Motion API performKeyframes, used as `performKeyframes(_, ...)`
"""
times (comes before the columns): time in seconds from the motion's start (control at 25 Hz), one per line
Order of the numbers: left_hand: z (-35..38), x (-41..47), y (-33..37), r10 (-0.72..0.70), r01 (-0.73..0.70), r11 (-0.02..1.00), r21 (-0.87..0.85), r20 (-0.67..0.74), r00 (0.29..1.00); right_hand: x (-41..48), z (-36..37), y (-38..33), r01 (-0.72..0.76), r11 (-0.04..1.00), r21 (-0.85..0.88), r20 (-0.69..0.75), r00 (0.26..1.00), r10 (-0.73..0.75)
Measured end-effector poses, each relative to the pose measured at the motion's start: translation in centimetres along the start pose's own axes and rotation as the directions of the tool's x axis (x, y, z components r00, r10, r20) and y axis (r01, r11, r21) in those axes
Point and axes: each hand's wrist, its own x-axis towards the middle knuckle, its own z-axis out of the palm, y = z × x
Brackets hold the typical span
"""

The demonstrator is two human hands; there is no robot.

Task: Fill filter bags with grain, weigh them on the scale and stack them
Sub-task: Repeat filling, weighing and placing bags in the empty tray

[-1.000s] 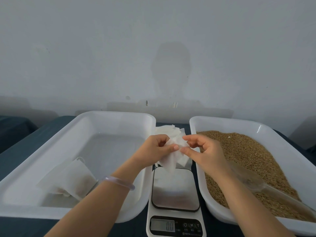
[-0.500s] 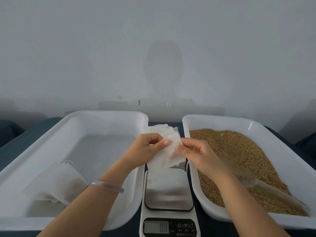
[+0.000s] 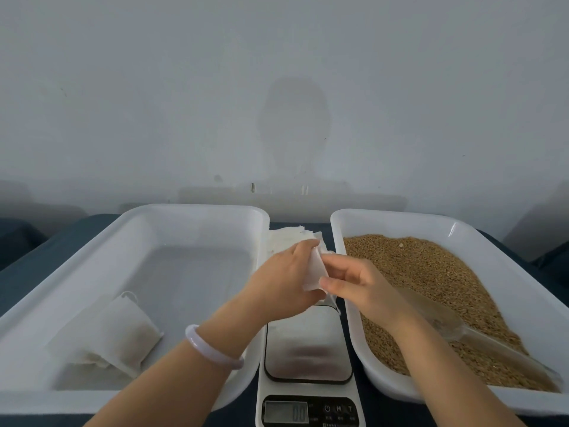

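- Change from the earlier frame: filter bag [image 3: 313, 272], previously spread flat between the hands, is now folded narrower and held more upright. The left hand [image 3: 281, 283] has been turned back-up and brought closer to the right hand [image 3: 365, 288].
- Bag is pinched by both hands, fingers curled on its edges, above the far end of the scale [image 3: 308, 346]. The display [image 3: 286, 412] reads 0.0.
- Desk [image 3: 24, 272] is covered in dark blue and backed by a plain grey-white wall [image 3: 277, 87].
- White left tray [image 3: 191, 208]: filled bags [image 3: 123, 331] are laid at its near left corner.
- White right tray [image 3: 400, 216]: grain [image 3: 431, 272] is held, with a clear scoop [image 3: 462, 331] lying in it.
- Stack of empty bags [image 3: 286, 238] is seen between the trays, behind the hands.
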Motion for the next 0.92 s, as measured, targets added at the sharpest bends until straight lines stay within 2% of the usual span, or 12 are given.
performKeyframes(0.04, 0.0, 0.0, -0.1, -0.055, 0.054, 0.989, -0.136, -0.001, 0.998, -0.2, -0.1, -0.2, 0.015, 0.998, -0.053, -0.009, 1.000, -0.016)
performKeyframes(0.12, -0.5, -0.3, -0.2, -0.090, 0.118, 0.917, -0.381, 0.091, 0.992, -0.6, -0.6, -0.6, 0.051, 0.976, -0.211, -0.007, 0.999, -0.054)
performKeyframes(0.24, -1.6, -0.8, 0.0, 0.019, 0.110, 0.837, -0.536, 0.230, 0.973, -1.6, -1.4, -1.4, 0.135, 0.869, -0.475, 0.130, 0.988, -0.083)
performKeyframes(0.4, -1.5, -0.9, 0.7, 0.159, 0.045, 0.814, -0.579, 0.297, 0.942, -2.9, -2.2, -2.8, 0.046, 0.766, -0.641, 0.159, 0.984, 0.074)
performKeyframes(0.52, -1.4, -0.9, 0.6, 0.116, 0.098, 0.835, -0.541, 0.347, 0.930, -3.2, -2.1, -3.5, 0.061, 0.766, -0.640, 0.151, 0.987, 0.047)
performKeyframes(0.64, -1.7, -1.0, 0.7, 0.089, 0.155, 0.765, -0.626, 0.341, 0.936, -3.1, -1.9, -3.6, 0.003, 0.786, -0.618, 0.093, 0.993, 0.069)
performKeyframes(0.76, -1.6, -1.2, 0.7, 0.099, 0.155, 0.766, -0.624, 0.353, 0.930, -2.7, -1.2, -4.0, 0.032, 0.779, -0.626, 0.196, 0.974, 0.117)
performKeyframes(0.92, -1.7, -1.3, 1.1, 0.130, 0.153, 0.788, -0.596, 0.405, 0.905, -2.7, -0.8, -4.4, 0.128, 0.784, -0.607, 0.306, 0.949, 0.082)
